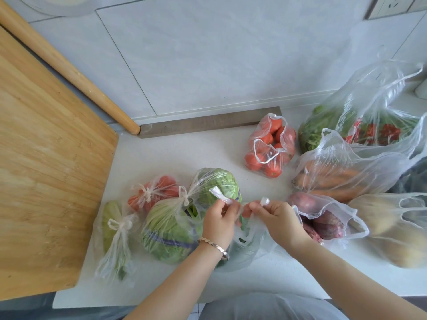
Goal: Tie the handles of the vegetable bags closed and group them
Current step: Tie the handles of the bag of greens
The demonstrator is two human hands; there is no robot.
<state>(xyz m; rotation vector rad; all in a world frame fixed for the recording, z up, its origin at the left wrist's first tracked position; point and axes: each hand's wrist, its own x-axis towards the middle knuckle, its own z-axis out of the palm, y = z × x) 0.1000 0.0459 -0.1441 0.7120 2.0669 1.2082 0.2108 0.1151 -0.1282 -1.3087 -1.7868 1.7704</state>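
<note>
My left hand (219,218) and my right hand (275,215) each pinch a handle of a clear plastic bag (245,248) at the counter's front, the handles twisted between them. To the left lie three knotted bags: a green vegetable bag (115,236), a tomato bag (152,192) and a lettuce bag (171,229). A cabbage bag (217,183) sits just behind my hands. Untied bags lie to the right: tomatoes (270,146), carrots (335,172), sweet potatoes (323,220), potatoes (392,229) and leafy greens (360,116).
A wooden cutting board (46,172) covers the counter's left side, with a rolling pin (69,72) leaning along the wall behind it. The white counter (175,153) meets a tiled wall at the back. A wall socket (397,5) is at the top right.
</note>
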